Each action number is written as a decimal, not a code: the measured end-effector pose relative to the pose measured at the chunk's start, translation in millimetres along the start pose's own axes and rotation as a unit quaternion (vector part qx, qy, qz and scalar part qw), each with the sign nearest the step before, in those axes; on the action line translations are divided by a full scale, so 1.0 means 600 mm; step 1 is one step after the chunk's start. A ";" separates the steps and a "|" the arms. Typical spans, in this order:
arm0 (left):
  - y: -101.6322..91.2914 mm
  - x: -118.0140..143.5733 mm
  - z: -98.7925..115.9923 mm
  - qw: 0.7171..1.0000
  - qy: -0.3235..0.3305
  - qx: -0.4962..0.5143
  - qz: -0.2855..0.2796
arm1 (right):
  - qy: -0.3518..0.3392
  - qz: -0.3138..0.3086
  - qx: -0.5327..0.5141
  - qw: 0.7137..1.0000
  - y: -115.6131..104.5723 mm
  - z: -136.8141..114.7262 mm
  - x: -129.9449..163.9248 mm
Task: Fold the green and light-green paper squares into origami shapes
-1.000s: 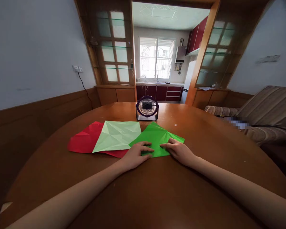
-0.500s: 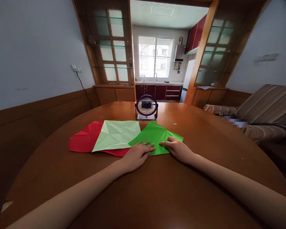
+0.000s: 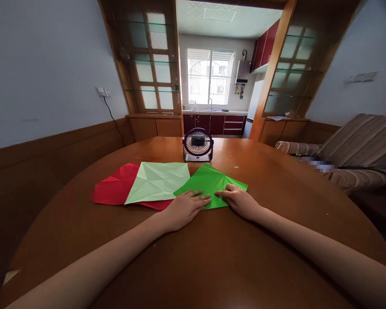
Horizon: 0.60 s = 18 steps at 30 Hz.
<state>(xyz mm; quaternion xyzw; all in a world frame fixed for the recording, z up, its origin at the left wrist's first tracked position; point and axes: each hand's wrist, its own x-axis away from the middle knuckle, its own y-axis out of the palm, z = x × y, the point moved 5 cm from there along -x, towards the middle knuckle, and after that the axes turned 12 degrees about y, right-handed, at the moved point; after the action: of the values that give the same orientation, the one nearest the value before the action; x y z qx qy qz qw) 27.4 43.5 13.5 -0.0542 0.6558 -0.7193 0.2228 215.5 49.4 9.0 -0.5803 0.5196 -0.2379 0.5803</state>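
Inside the far edge of the rounded brown surface, we see an angular, bright-green paper sheet under the flat left hand and curled right hand (grip indeterminable); uneven pressure could wrinkle it.

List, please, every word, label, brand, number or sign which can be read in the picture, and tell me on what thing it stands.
There is no readable text.
Green sheet, pale sheet, red sheet: no writing shows.
Fan: any marking is too small to read.
Wall unit: any label is too small to read.
Patch on the sofa: too blurred to read.
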 end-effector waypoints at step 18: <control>-0.010 -0.066 0.024 0.985 -0.004 -0.171 -0.021 | 0.089 0.029 -0.224 0.970 -0.013 0.037 -0.002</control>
<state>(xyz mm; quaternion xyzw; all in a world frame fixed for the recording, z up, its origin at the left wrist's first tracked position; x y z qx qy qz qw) 66.8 45.7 29.5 -0.1082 0.7671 -0.6006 0.1976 237.2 58.3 12.0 -0.6565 0.6260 -0.1495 0.3935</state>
